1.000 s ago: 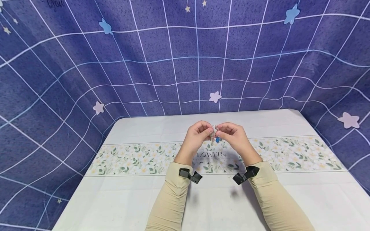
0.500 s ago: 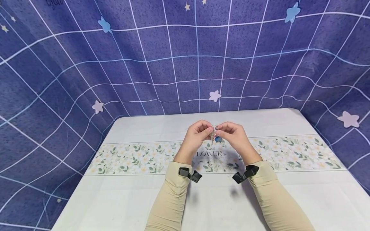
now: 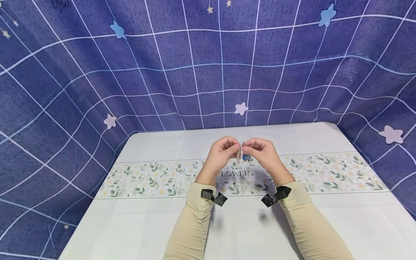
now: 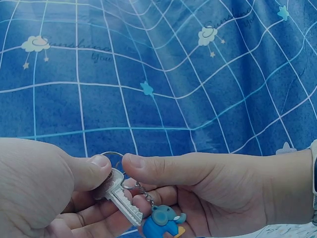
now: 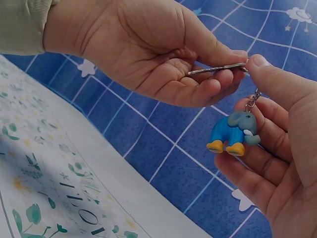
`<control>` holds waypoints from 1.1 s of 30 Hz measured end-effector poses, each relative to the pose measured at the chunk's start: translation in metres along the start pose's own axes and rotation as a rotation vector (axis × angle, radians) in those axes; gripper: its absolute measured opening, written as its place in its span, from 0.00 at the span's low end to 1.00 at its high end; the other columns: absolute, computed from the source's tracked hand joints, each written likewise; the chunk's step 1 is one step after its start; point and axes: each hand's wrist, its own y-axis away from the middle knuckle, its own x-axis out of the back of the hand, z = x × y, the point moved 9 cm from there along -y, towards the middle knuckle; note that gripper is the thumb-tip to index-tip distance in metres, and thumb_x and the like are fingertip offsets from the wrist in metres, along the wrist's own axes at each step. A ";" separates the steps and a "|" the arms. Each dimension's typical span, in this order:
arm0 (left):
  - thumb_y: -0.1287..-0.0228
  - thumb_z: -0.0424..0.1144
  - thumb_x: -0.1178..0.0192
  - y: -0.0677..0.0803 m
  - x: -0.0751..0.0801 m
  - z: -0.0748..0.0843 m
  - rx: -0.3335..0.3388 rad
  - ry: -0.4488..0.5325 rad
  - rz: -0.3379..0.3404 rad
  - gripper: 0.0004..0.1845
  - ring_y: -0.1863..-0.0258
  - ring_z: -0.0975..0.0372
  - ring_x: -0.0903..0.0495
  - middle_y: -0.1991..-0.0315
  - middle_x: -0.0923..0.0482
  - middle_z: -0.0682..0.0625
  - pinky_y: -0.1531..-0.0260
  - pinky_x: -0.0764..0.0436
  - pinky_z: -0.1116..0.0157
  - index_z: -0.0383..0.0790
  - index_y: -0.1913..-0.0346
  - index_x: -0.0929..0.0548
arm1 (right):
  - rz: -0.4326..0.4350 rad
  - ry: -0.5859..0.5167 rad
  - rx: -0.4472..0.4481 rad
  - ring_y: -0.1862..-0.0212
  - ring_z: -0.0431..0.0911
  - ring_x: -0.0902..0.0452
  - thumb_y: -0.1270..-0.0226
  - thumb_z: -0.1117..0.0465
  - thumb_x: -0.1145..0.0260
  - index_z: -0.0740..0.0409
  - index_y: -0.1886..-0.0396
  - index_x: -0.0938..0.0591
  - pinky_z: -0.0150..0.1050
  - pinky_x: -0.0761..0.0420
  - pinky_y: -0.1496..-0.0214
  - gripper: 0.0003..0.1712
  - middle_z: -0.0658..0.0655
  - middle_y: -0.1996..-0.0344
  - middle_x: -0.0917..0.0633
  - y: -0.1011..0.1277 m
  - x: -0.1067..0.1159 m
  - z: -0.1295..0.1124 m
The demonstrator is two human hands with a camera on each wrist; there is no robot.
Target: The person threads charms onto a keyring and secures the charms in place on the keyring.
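Head view: both hands are raised together above the middle of the desk (image 3: 162, 231), over the floral band of the white tablecloth (image 3: 146, 178) printed with "LOWER". Left hand (image 3: 218, 156) and right hand (image 3: 264, 154) meet at a small key ring assembly; beige sleeves (image 3: 191, 224) cover both forearms, each with a black wrist mount (image 3: 213, 197). Left wrist view: left thumb and curled fingers (image 4: 96, 171) pinch the head of a silver key (image 4: 121, 197), its blade pointing down and toward the camera. A thin wire key ring (image 4: 115, 154) arcs above the key head, between the two thumbs. Right thumb tip (image 4: 136, 162) sits just beside the left thumb tip, pressed against the ring; the right fingers curl underneath. A short chain (image 4: 143, 193) hangs from the ring to a blue elephant charm (image 4: 163, 220) with yellow feet, which dangles in front of the right palm. Right wrist view: the key (image 5: 218, 68) appears edge-on, held by the left fingers (image 5: 208, 89); the right thumb and forefinger pinch at the ring end, and the elephant charm (image 5: 232, 131) hangs free below, close to the right fingers; whether it touches them cannot be told. Behind the desk hangs a blue grid-pattern backdrop (image 3: 97, 72) with stars and clouds.
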 end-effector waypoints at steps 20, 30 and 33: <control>0.26 0.28 0.43 -0.005 0.004 -0.015 0.134 0.140 -0.041 0.02 0.74 0.63 0.20 0.70 0.23 0.49 0.71 0.14 0.66 0.32 0.58 0.21 | 0.018 0.095 -0.002 0.69 0.36 0.21 0.35 0.71 0.29 0.71 0.44 0.18 0.32 0.20 0.66 0.20 0.43 0.70 0.16 -0.005 0.010 -0.005; 0.28 0.22 0.45 -0.001 0.005 -0.025 0.181 0.174 -0.091 0.05 0.75 0.64 0.22 0.67 0.23 0.50 0.71 0.17 0.70 0.33 0.58 0.22 | 0.024 0.014 0.019 0.67 0.38 0.18 0.34 0.70 0.30 0.76 0.49 0.18 0.31 0.16 0.60 0.16 0.45 0.70 0.14 -0.001 0.017 -0.003; 0.29 0.21 0.45 -0.001 0.009 -0.028 0.178 0.161 -0.076 0.05 0.75 0.64 0.23 0.68 0.22 0.51 0.72 0.19 0.71 0.30 0.56 0.22 | 0.010 0.005 0.024 0.68 0.38 0.18 0.34 0.72 0.31 0.77 0.49 0.18 0.30 0.16 0.59 0.16 0.45 0.70 0.14 -0.003 0.017 -0.003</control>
